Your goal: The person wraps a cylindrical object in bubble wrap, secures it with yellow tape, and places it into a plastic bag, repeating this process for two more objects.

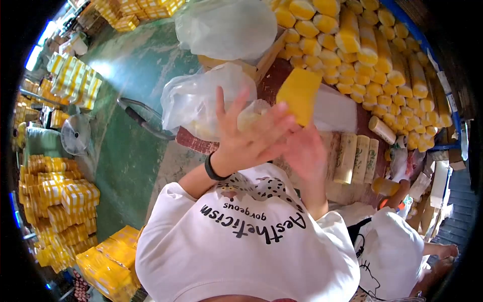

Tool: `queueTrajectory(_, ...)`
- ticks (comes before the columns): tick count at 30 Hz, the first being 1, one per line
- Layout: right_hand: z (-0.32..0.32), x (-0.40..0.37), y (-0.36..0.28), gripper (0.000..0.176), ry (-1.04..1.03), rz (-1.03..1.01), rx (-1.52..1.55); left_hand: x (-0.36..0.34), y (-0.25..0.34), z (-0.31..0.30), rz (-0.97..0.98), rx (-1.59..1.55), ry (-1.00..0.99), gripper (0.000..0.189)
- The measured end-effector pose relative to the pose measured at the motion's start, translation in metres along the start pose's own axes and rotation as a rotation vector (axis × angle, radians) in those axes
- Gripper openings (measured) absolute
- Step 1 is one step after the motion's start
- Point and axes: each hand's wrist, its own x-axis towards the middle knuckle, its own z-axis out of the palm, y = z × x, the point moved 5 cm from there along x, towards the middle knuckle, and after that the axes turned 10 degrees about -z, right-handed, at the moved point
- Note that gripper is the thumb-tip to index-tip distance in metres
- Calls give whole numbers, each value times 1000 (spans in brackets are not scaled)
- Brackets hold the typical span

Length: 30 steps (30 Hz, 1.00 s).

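Observation:
A flat yellow piece [299, 94] with straight edges stands up in front of me, over the worktable. Its lower end meets my right hand [305, 153], which is blurred and grips it there. My left hand [251, 136], with a dark band on the wrist, is open with its fingers spread. Its fingertips reach to the lower left edge of the yellow piece and overlap my right hand in this view. Just beyond my left hand lies a clear plastic bag [193, 95] with pale yellow contents at its near end.
Yellow-and-white wrapped rolls [347, 55] are piled at the back right. Pale wrapped blocks [358, 158] line the table on my right, near a co-worker in a white shirt [392, 251]. A larger plastic bag [226, 25] stands behind. Yellow packs [65, 196] and a fan [75, 134] are at left.

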Motion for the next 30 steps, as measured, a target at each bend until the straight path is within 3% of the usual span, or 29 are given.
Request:
queueTrajectory(2,8,2,-5,69,0,-6,-54,-9,5,8,0,83,10,49)
queueTrajectory(5,2,-2,-6,75,162,-74,-53,-17,9,15,-24,123,55,51)
queueTrajectory(8,-13,2,-17,80,271,-243,-285,-26,7,22,62,223,41,51)
queueTrajectory(10,-14,1,-23,77,287,-311,-347,-32,6,26,174,348,-22,51)
queueTrajectory(14,-48,1,-43,64,482,-494,-418,-41,-1,17,168,150,141,62)
queueTrajectory(15,-54,5,-53,56,450,-540,-436,-47,-7,4,166,48,171,65)
queueTrajectory(17,-63,13,-70,42,380,-627,-475,-44,-21,3,-50,-144,57,77)
queueTrajectory(20,-78,15,-52,36,355,-382,-614,-47,-48,18,-428,-420,-230,87)
queueTrajectory(23,-98,21,-13,34,68,-207,-854,-79,-73,49,-684,-664,-563,90)
queueTrajectory(26,-104,15,14,43,-18,-223,-881,-115,-97,72,-867,-870,-433,69)
queueTrajectory(29,-94,8,32,49,33,-115,-740,-120,-98,75,-457,-441,-434,39)
queueTrajectory(30,-94,6,36,51,11,-97,-735,-125,-96,77,-368,-439,-392,37)
